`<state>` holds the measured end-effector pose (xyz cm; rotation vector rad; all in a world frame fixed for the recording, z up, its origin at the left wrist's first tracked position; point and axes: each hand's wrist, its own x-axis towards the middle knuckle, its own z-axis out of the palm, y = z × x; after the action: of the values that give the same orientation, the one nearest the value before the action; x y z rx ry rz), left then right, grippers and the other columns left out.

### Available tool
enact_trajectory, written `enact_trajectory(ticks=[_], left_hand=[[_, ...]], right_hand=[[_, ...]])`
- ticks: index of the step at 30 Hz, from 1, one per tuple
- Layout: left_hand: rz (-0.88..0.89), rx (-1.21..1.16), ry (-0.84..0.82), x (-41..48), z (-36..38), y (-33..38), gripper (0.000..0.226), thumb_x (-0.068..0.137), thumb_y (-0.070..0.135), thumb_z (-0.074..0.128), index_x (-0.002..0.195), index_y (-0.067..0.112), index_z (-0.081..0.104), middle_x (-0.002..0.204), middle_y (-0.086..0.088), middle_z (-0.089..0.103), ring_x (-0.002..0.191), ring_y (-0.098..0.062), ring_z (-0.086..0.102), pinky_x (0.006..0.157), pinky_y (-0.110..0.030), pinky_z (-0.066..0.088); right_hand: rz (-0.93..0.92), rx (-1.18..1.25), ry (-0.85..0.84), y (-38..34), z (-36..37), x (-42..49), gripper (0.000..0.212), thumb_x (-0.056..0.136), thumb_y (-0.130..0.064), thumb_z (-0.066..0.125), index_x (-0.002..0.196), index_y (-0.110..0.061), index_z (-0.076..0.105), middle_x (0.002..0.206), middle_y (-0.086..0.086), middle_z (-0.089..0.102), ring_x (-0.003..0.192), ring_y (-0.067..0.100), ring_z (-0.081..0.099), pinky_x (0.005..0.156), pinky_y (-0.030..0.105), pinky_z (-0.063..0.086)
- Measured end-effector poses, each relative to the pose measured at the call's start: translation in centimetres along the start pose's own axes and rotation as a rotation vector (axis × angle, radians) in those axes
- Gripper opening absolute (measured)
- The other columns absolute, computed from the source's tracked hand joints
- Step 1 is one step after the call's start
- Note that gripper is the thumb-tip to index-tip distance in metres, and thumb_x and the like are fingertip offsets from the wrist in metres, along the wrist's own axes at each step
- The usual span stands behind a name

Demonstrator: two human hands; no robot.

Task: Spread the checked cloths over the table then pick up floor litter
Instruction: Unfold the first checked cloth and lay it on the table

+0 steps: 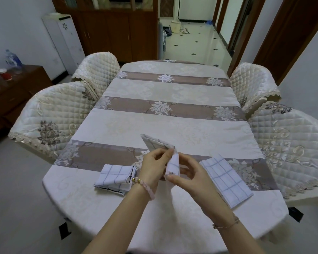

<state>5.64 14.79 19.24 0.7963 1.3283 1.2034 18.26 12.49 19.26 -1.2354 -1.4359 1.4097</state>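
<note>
— What is filling the room?

— A long table (165, 88) is wearing a striped floral covering, and four chairs (50, 118) in quilted cream covers are flanking it, two per side.

— And behind?

— A dark wooden cabinet (108, 33) is lining the far wall, with a white appliance (62, 43), possibly a water dispenser, standing beside it. A low brown sideboard (13, 92) is sitting at the left.

— The floor?

— Glossy pale tiles with black diamonds (195, 44) are reflecting daylight down the hallway.
</note>
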Motion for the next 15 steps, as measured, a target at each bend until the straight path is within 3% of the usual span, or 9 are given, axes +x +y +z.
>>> enact_trajectory(ticks=[3,7,12,15], left_hand=[[-0.020,0.024,-0.093,0.0,-0.5,0.0,0.012,0.087,0.011,0.062,0.095,0.009,0.071,0.094,-0.011,0.072,0.087,-0.023,0.069,0.071,-0.032,0.057],[-0.052,-0.016,-0.181,-0.1,-1.3,0.2,0.023,0.084,0.004,0.063,0.107,0.007,0.068,0.107,-0.016,0.071,0.101,-0.027,0.068,0.090,-0.040,0.055],[-0.021,0.061,-0.216,-0.2,-1.2,0.1,0.021,0.082,0.006,0.067,0.102,0.009,0.072,0.102,-0.015,0.072,0.095,-0.027,0.069,0.083,-0.039,0.057],[0.009,0.103,-0.185,0.1,-1.0,-0.1,0.018,0.082,0.005,0.066,0.099,0.006,0.072,0.096,-0.012,0.072,0.090,-0.020,0.067,0.078,-0.031,0.055]], right_hand=[[0.023,0.087,0.073,0.1,-0.2,0.3,0.040,0.080,-0.012,0.070,0.117,-0.027,0.062,0.109,-0.008,0.071,0.103,0.008,0.066,0.089,0.033,0.056],[0.030,0.183,0.087,0.1,-0.7,0.4,0.024,0.087,-0.009,0.061,0.106,-0.021,0.069,0.100,0.000,0.075,0.095,0.015,0.070,0.071,0.026,0.057],[0.030,0.126,0.032,0.6,-0.4,0.7,0.034,0.080,-0.009,0.070,0.111,-0.023,0.066,0.102,-0.004,0.074,0.095,0.006,0.069,0.073,0.021,0.056],[0.017,0.102,0.106,1.0,-0.2,1.0,0.023,0.084,-0.007,0.064,0.101,-0.022,0.071,0.094,0.001,0.075,0.089,0.010,0.070,0.072,0.026,0.057]])
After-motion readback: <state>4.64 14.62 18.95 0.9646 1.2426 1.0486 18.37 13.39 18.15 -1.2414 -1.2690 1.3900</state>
